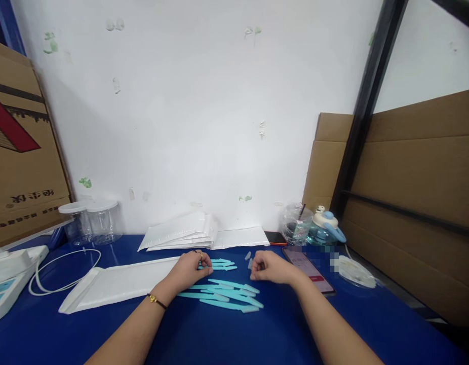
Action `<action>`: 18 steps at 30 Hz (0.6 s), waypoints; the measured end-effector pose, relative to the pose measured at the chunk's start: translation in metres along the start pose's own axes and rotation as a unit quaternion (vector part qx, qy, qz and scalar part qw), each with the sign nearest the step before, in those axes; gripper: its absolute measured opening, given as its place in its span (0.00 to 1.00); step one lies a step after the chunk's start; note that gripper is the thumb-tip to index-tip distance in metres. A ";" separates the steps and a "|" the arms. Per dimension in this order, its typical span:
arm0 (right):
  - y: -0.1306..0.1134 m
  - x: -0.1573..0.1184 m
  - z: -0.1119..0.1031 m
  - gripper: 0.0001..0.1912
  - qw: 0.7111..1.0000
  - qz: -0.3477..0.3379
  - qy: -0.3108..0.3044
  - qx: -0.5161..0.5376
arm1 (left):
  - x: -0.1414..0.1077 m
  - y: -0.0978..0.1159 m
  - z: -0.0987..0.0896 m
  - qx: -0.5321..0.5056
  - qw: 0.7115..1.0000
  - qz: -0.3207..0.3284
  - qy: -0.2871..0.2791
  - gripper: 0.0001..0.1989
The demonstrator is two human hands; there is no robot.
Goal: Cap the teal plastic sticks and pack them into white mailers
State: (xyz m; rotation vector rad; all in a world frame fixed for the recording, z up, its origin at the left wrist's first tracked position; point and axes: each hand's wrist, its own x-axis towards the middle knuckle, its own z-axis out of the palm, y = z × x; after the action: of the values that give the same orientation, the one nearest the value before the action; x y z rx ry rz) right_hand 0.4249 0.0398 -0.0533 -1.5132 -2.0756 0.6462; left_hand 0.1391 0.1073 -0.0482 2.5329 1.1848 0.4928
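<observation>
My left hand (192,266) is closed, its curled fingers over the handle ends of a few turquoise eyebrow razors (224,264), whose blade ends point right. Whether it grips one or several is hidden. Nearer to me lies a loose pile of more eyebrow razors (227,293), with pale clear caps on their tips. To the right my right hand (271,267) is also closed, thumb and fingers pressed together; what they hold, if anything, does not show. Small clear caps (249,262) lie on the blue table just left of its fingers.
A white padded envelope (120,284) lies left of my left hand, with more envelopes (181,230) stacked by the wall. Right are a phone (310,271), a plastic cup (295,225) and a bottle (323,228). Clear jars (105,223) and a power strip (14,284) stand left.
</observation>
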 end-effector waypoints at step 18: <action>-0.014 0.005 0.020 0.03 0.994 -0.033 -0.028 -0.098 | 0.001 0.010 0.010 0.005 0.997 0.041 -0.070 0.09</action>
State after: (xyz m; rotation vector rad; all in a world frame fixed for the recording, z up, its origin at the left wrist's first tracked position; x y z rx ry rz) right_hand 0.4013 0.0391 -0.0593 -1.5387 -2.2773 0.4773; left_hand 0.1509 0.1007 -0.0534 2.5867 1.0396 0.3231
